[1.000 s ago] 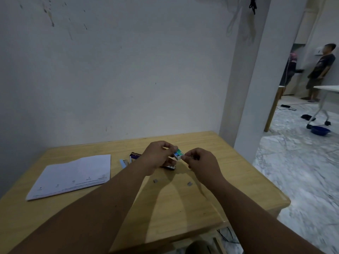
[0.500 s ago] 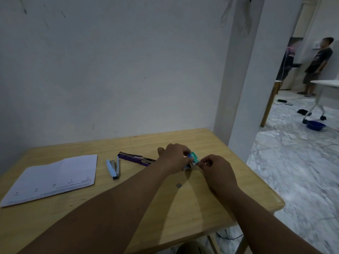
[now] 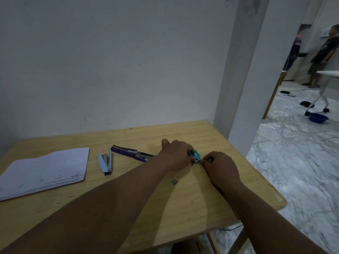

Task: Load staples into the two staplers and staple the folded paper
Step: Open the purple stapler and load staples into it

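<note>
Hands lowered to table (image 3: 183, 208) — staple box (image 3: 197, 157) pinched

Plain grey wall (image 3: 110, 61), wooden table (image 3: 192, 208), white pillar (image 3: 244, 79), marble floor (image 3: 293, 162)

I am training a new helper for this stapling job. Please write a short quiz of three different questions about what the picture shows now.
1. True or false: the light blue stapler lies opened on the wooden table.
2. Which hand holds the small teal staple box? A) left hand only B) right hand only C) both
3. Fill in: the folded paper lies to the ____ of both staplers.

Key
1. True; no hand touches it.
2. C; fingers of both hands pinch the box, just right of the opened purple stapler.
3. Left.
</note>
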